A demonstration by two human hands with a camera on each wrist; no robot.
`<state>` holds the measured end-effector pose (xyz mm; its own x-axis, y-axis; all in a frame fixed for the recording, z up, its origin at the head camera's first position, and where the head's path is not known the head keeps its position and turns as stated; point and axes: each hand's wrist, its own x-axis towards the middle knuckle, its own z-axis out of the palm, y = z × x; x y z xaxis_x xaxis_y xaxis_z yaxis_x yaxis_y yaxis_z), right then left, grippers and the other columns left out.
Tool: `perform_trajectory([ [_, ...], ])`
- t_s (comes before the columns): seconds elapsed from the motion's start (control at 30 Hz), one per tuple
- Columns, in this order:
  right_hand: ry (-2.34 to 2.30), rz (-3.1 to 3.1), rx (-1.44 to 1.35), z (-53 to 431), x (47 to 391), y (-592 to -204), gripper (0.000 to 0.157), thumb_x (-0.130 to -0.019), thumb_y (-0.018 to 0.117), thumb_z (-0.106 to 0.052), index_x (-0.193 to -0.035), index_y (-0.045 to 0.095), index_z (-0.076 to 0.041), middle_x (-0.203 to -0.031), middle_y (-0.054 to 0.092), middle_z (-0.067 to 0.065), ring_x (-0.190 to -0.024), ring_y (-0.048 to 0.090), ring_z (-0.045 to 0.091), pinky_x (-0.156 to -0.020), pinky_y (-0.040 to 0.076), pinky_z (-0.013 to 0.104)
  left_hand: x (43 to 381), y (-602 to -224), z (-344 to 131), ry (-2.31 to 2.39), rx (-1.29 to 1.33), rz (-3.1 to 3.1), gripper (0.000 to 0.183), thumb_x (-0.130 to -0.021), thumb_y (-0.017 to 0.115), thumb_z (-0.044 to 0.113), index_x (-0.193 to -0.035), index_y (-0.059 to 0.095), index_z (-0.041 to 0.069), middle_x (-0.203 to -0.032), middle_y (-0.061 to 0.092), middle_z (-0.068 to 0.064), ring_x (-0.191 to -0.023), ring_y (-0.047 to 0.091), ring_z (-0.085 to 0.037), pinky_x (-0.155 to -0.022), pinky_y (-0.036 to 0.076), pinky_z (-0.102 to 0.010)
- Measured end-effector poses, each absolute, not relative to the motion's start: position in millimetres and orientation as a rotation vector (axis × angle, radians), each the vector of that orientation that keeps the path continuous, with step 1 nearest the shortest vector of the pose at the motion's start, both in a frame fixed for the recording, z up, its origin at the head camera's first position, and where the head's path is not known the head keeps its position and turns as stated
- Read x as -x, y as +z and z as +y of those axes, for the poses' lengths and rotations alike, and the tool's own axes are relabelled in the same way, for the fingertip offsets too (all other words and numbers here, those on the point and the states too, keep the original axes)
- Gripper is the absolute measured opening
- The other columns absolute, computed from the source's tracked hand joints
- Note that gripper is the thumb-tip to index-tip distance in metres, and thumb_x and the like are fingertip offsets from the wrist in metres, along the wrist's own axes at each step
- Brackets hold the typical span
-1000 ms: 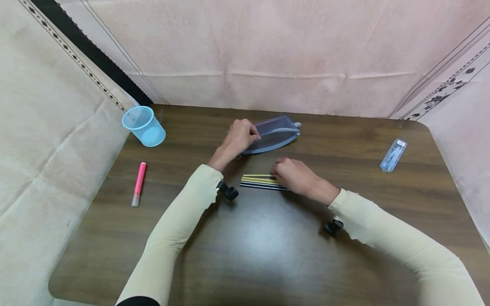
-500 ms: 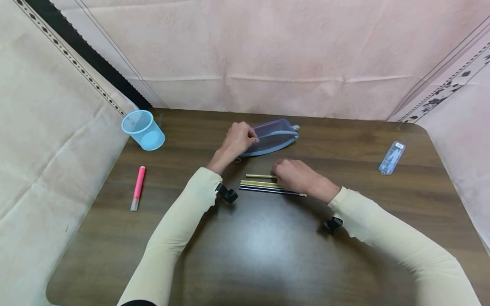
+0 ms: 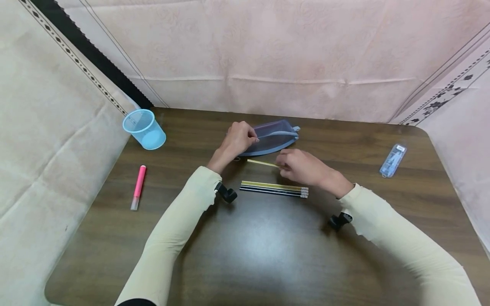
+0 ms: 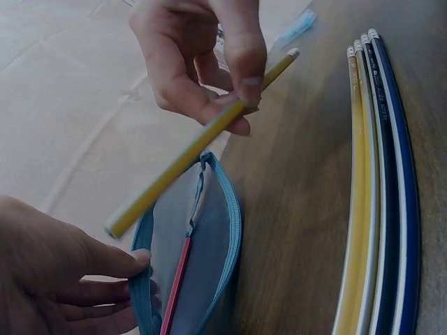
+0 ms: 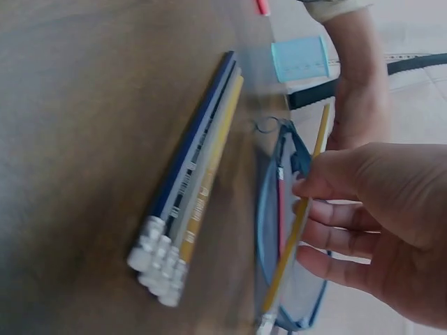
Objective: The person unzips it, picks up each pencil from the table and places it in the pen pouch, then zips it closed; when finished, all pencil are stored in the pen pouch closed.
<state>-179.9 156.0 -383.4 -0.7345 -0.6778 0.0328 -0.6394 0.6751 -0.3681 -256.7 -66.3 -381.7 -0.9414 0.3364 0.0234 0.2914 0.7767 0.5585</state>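
- Changed in the last half second: pencil (image 3: pixel 262 162) carried away from the row of pencils (image 3: pixel 273 188), across the bench (image 3: pixel 252 238) and nearer the pouch (image 3: pixel 272 142).
- Also changed: row now uncovered along its whole length, formerly partly behind the right hand (image 3: pixel 302 167).
- Unchanged, as far as visible: left hand (image 3: pixel 238 139) and pouch, both in the same place.
- Meaning for the work, as a judgement: one pencil singled out and apparently clear of the bench, close to the pouch's mouth but not inside.
- Right hand: grasping the pencil between thumb and fingers, eraser end sticking out on one side, long plain end pointing leftward, in front of the pouch in the head view. Directly over the mouth or just short of it: cannot tell.
- Left hand: grasping the pouch's blue edge, thumb on one side, fingers on the other.
- Pouch: see-through, with blue trim, mouth spread apart in the left wrist view. Inside, one slim red stick (image 4: pixel 176 286), lying lengthwise; exact kind unclear.
- Row: yellow and dark pencils, side by side, eraser ends together, near the pouch but apart from it.
- Cup (image 3: pixel 151 138): light blue, at the far left, no contents visible.
- Nearer on the left: pink marker (image 3: pixel 138 187).
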Motion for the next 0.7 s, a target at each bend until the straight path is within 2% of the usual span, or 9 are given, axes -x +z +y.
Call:
perform_trajectory([
  [0.23, -0.598, 2.711, 1.143, 161.9, 184.2, -373.8, 0.008, -0.092, 0.069, -0.003, -0.098, 0.073, -0.006, -0.091, 0.066, 0.003, -0.076, 0.056, 0.011, -0.068, 0.049, 0.029, 256.9, -382.2, -66.4, 0.882, -0.511, 2.886, 0.015, -0.094, 0.072, 0.018, -0.099, 0.081, 0.007, -0.099, 0.077, -0.008, -0.084, 0.066, -0.018, -0.075, 0.055, -0.032],
  [0.4, -0.689, 2.641, 1.131, 163.9, 185.9, -374.6, 0.01, -0.092, 0.07, -0.001, -0.1, 0.075, -0.004, -0.092, 0.074, 0.007, -0.075, 0.062, 0.009, -0.068, 0.053, 0.028, 256.7, -384.7, -65.9, 0.885, -0.503, 2.88, 0.014, -0.095, 0.072, 0.018, -0.099, 0.081, 0.008, -0.098, 0.077, -0.008, -0.084, 0.066, -0.018, -0.076, 0.055, -0.032],
  [0.6, -0.927, 2.514, 0.959, 162.1, 182.6, -372.1, 0.017, -0.093, 0.071, -0.008, -0.109, 0.075, -0.002, -0.097, 0.078, 0.008, -0.081, 0.072, 0.015, -0.072, 0.058, 0.031, 255.9, -386.7, -65.3, 0.9, -0.511, 2.869, 0.014, -0.094, 0.072, 0.017, -0.1, 0.08, 0.007, -0.095, 0.077, -0.008, -0.082, 0.065, -0.019, -0.072, 0.055, -0.03],
  [0.7, -1.132, 2.353, 0.797, 160.5, 181.6, -376.0, 0.023, -0.095, 0.069, -0.008, -0.115, 0.071, 0.003, -0.101, 0.077, 0.017, -0.086, 0.075, 0.022, -0.076, 0.061, 0.038, 255.3, -386.7, -64.6, 0.899, -0.51, 2.876, 0.014, -0.094, 0.072, 0.016, -0.1, 0.08, 0.006, -0.095, 0.076, -0.008, -0.082, 0.065, -0.019, -0.071, 0.054, -0.03],
])
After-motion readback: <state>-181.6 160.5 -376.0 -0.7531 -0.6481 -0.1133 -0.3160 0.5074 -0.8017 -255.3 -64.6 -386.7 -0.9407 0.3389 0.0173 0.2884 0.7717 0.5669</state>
